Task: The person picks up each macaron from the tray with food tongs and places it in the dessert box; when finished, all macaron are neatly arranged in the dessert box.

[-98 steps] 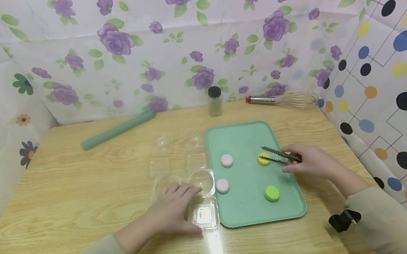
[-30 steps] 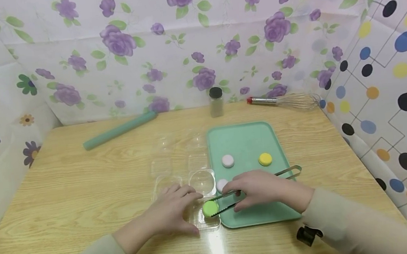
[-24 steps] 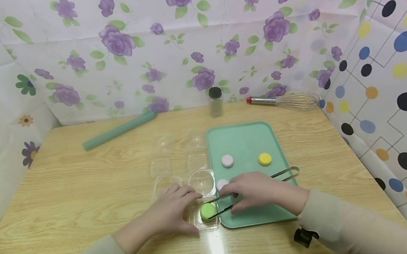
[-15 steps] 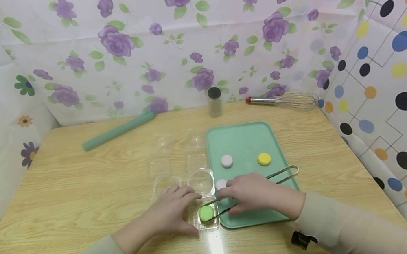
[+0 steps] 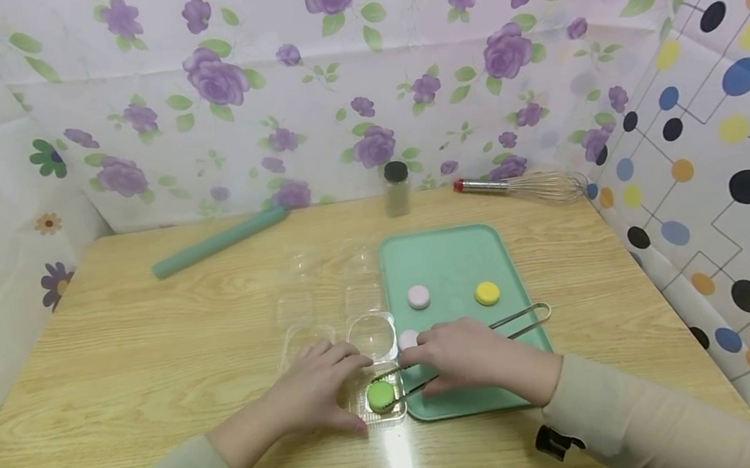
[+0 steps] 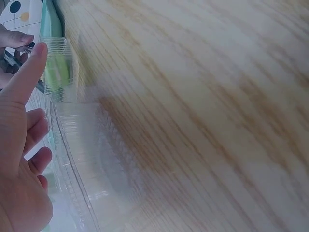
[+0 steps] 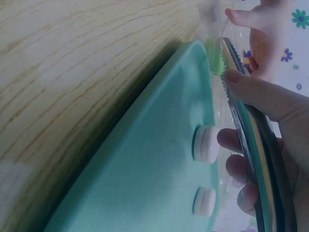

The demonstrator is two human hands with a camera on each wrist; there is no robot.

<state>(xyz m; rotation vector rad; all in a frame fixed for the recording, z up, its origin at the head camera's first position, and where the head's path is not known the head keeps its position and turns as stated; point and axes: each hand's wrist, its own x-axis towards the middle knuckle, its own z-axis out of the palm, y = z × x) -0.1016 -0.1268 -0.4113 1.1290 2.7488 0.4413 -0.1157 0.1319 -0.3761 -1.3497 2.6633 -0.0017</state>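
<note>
My right hand (image 5: 463, 355) holds metal tongs (image 5: 522, 318) with serrated tips. Their tips stand slightly apart beside a light green macaron (image 5: 381, 397), which lies in the near right compartment of a clear plastic container (image 5: 373, 337). My left hand (image 5: 315, 390) rests over the container's left side, thumb at the near edge, hiding part of it. In the left wrist view, the other fingers (image 6: 37, 128) are loosely bent at the container. A pale pink macaron (image 5: 408, 340) lies close to my right hand, partly covered by it.
The green tray (image 5: 451, 245) abuts the container's right side, bearing another pale pink macaron (image 5: 418, 297) and a yellow macaron (image 5: 487, 293). Behind stand or lie a green rolling pin (image 5: 220, 241), a black-capped jar (image 5: 397, 189) and a whisk (image 5: 522, 185).
The green macaron has gone from the tray into the container, carried leftward in the tongs. The tongs' tips have just spread a little from it. My left hand has stayed in place.
</note>
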